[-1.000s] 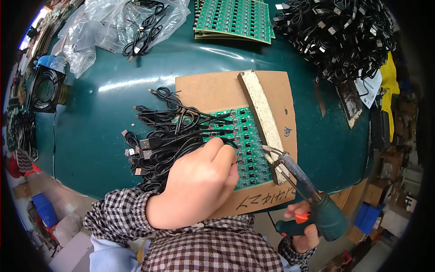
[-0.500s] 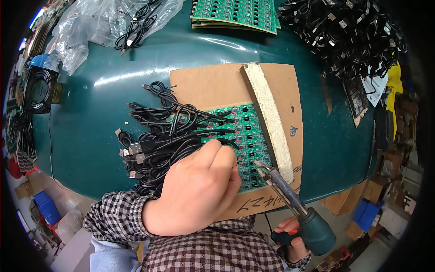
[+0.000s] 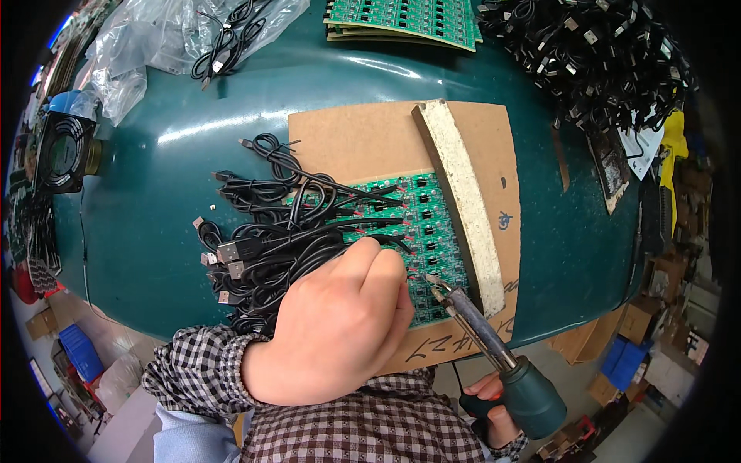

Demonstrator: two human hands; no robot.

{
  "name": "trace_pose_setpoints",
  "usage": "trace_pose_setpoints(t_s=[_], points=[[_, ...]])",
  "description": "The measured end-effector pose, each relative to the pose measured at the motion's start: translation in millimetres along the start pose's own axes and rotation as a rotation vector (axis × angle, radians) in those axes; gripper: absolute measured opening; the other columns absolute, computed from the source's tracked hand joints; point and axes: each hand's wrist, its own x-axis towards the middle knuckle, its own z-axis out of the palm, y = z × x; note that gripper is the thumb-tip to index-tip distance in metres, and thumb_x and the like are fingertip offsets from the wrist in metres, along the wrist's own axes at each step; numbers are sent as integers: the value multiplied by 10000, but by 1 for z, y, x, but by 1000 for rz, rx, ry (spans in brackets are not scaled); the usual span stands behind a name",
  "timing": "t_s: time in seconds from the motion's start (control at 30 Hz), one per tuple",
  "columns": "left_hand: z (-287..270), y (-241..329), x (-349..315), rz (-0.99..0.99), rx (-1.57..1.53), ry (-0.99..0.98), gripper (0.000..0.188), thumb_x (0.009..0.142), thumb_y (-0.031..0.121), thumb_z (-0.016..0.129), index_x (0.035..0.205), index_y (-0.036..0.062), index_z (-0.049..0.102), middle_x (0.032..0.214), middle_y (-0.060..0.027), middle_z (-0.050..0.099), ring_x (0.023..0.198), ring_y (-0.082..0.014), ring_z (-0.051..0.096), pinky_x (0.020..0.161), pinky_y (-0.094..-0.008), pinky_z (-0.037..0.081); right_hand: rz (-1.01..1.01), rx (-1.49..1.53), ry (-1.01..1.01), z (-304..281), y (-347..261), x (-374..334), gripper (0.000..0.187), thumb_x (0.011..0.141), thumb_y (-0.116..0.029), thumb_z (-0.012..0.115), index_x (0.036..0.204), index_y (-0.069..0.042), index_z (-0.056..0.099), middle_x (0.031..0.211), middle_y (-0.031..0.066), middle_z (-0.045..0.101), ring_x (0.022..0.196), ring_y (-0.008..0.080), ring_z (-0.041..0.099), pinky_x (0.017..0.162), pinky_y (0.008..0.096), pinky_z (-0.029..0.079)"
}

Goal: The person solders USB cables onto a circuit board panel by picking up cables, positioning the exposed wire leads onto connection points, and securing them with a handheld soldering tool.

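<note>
My left hand (image 3: 333, 328) is closed in a pinch over the lower part of a green circuit board panel (image 3: 432, 247). What its fingertips hold is hidden beneath the hand. Black USB cables (image 3: 289, 251) lie bundled beside and under that hand, several with thin red wire ends reaching the panel. A soldering iron (image 3: 482, 332) with a dark green body is gripped in my right hand (image 3: 494, 405), fingers wrapped around its handle. Its tip points up and left, at the panel close to my left fingers; whether it touches cannot be told.
A pale, worn bar (image 3: 463, 201) lies along the panel's right edge on a cardboard sheet (image 3: 355, 131). Stacked green panels (image 3: 401, 19) sit at the back. A heap of black cables (image 3: 587, 54) fills the far right, a small fan (image 3: 65, 154) the left, plastic bags (image 3: 162, 46) the far left.
The soldering iron has shifted slightly left, bringing its tip nearer my left fingers. My left hand keeps its pinch in nearly the same place.
</note>
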Motion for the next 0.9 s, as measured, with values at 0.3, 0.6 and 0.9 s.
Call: trace_pose_setpoints(t_s=[0.3, 0.6, 0.9], points=[[0, -1, 0, 7, -2, 2, 164, 691, -12, 675, 774, 41, 544, 692, -81, 519, 561, -228, 571, 477, -315, 450, -17, -32, 26, 6, -4, 1, 501, 757, -465, 695, 830, 3, 534, 810, 158, 592, 772, 245, 608, 743, 367, 528], [1, -1, 0, 22, -6, 11, 174, 678, -25, 673, 775, 37, 543, 688, -84, 513, 554, -236, 562, 473, -322, 442, -23, -30, -4, 3, 1, 3, 491, 755, -443, 710, 836, 8, 535, 803, 155, 589, 761, 248, 603, 734, 376, 536], [2, -2, -1, 29, -5, 13, 178, 679, -25, 671, 781, 37, 540, 689, -86, 508, 553, -239, 555, 473, -326, 442, -15, 12, -13, -1, 6, 1, 461, 757, -425, 718, 832, -11, 530, 765, 93, 530, 796, 229, 578, 784, 438, 548]])
